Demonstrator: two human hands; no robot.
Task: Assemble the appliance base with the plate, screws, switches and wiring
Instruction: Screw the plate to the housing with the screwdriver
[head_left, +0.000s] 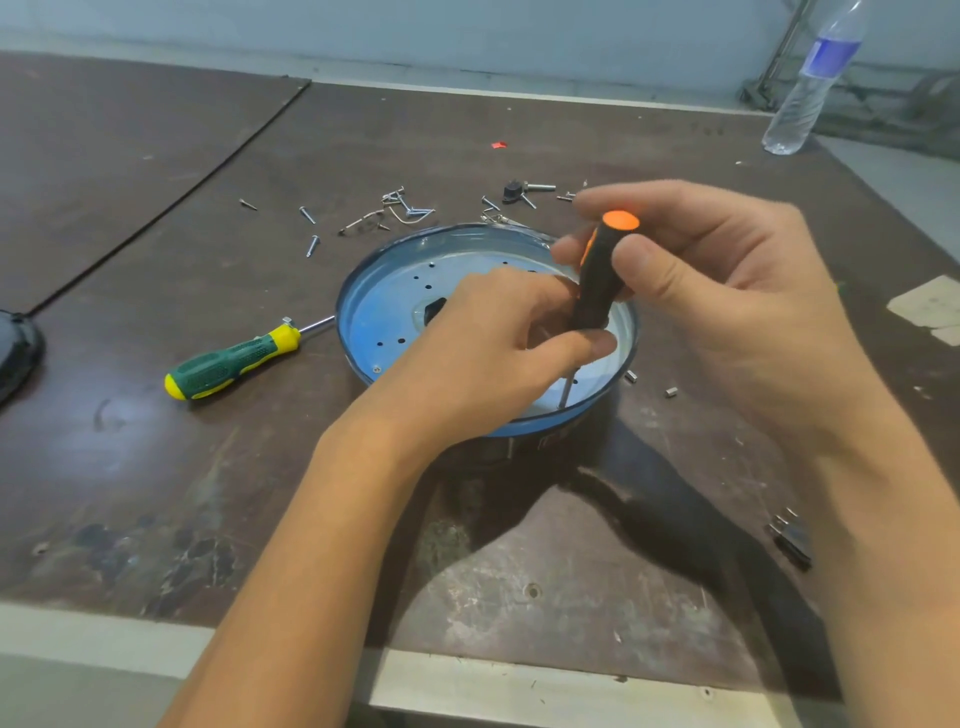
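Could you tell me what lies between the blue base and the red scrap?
In the head view, loose screws and a small black part lie there.

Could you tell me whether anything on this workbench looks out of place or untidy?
Yes: loose screws lie scattered across the table beyond the base, not gathered anywhere, and two small metal pieces sit loose by its right rim. They could easily roll away or get lost. Nothing looks spilled or broken.
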